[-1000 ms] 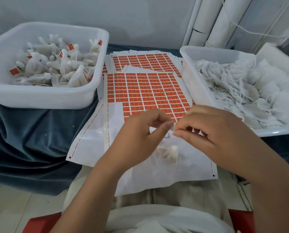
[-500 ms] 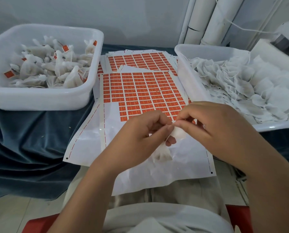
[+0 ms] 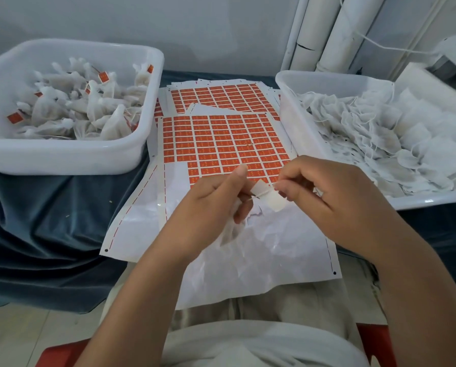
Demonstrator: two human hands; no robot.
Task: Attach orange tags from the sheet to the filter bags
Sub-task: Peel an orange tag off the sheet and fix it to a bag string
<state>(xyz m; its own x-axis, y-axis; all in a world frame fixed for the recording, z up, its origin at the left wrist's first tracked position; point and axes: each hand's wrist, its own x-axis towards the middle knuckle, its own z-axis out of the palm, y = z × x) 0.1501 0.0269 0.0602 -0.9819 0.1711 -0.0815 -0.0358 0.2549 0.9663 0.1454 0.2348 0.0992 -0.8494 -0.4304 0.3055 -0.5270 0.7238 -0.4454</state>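
Note:
The sheet of orange tags (image 3: 221,139) lies in front of me, its lower rows peeled bare. Just above its white part, my left hand (image 3: 213,205) and my right hand (image 3: 335,200) meet. A tag (image 3: 269,198), showing its white back, is pinched by my right fingertips, with a thin string lying across it. My left hand grips a white filter bag (image 3: 231,230), which hangs below the fingers and is partly hidden by them.
A white bin (image 3: 62,160) at the left holds several tagged bags. Another white bin (image 3: 290,112) at the right is full of untagged bags. A second tag sheet (image 3: 221,95) lies behind the first. Blue cloth (image 3: 49,221) covers the surface; white pipes (image 3: 327,35) stand behind.
My hands have drawn slightly apart, and the tag with the string across it now shows between them. The bag has risen closer to my left fingers.

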